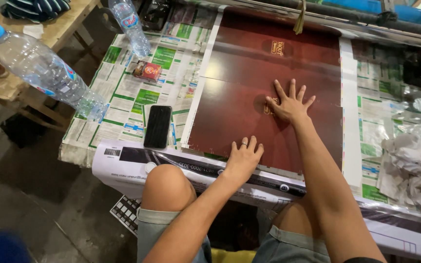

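both hands lie flat, fingers spread, palms down; neither grip is clenched and nothing is grasped. the right hand (291, 104) presses on the middle of a glossy dark red printed sheet (249, 68), beside a small gold emblem (269, 108) at its nine o'clock. the left hand (242, 158), with a ring on one finger, rests at the sheet's near edge, at seven o'clock from the right hand, where the red sheet meets a white printed strip (123, 160) hanging over the table edge.

the red sheet lies spread out at the centre of the table, on a layer of newspaper (127, 92), its far end running to twelve o'clock under a dark bar (366, 17). as a judgement: the sheet looks laid out and mostly flat, with both hands pressing it down; whether it is fixed in place cannot be told.

at nine o'clock from the left hand lies a black phone (158, 126); at ten o'clock a small red box (147, 70). two clear plastic bottles (40, 68) stand and lie toward ten and eleven o'clock. crumpled white paper (410, 165) sits at three o'clock.
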